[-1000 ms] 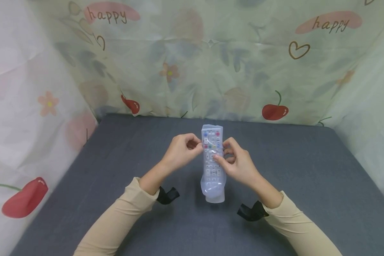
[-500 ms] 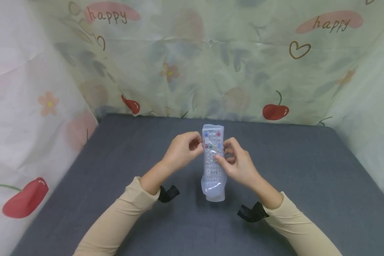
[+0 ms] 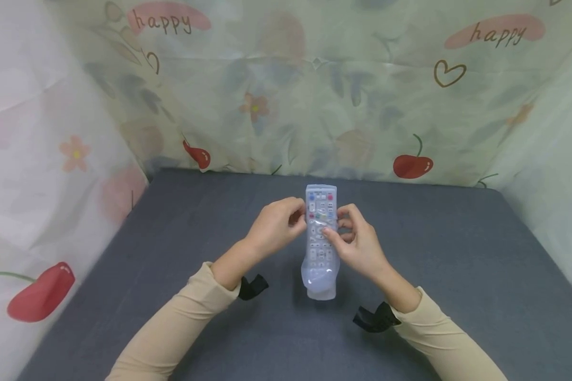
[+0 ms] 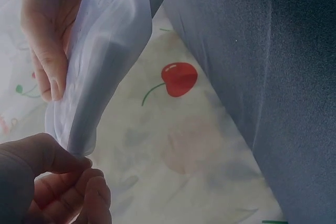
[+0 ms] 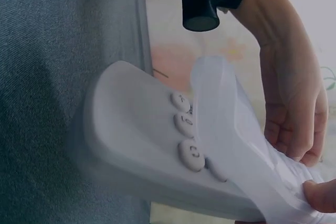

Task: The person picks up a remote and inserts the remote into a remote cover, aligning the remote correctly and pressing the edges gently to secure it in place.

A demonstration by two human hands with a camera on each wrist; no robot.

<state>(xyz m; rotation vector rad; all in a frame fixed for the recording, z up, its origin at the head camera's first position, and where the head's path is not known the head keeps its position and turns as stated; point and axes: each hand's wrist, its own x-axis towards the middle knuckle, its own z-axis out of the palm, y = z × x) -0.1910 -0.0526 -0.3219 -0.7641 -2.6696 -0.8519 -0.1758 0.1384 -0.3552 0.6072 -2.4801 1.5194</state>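
A white remote control (image 5: 131, 114) with several coloured buttons is held up over the table, its far end tilted away. A translucent silicone cover (image 3: 320, 278) encloses most of it; the near end of the remote sticks out past the cover's loose, bulging edge. My right hand (image 3: 359, 243) grips the covered remote from the right, thumb on the button face and fingers behind. On the other side, my left hand (image 3: 278, 225) pinches the cover near the far end. In the left wrist view, its thumb (image 4: 58, 156) and curled fingers close on the cover's corner.
A dark grey cloth-covered table (image 3: 209, 211) lies beneath. Patterned curtains (image 3: 314, 106) with cherries and "happy" lettering stand along its back and sides. Black wrist-worn pieces (image 3: 375, 317) hang below both beige sleeves (image 3: 195, 312).
The remote in its cover has shifted slightly right in the head view, with my left hand following. Both hands keep their hold. The backdrop also shifts a little.
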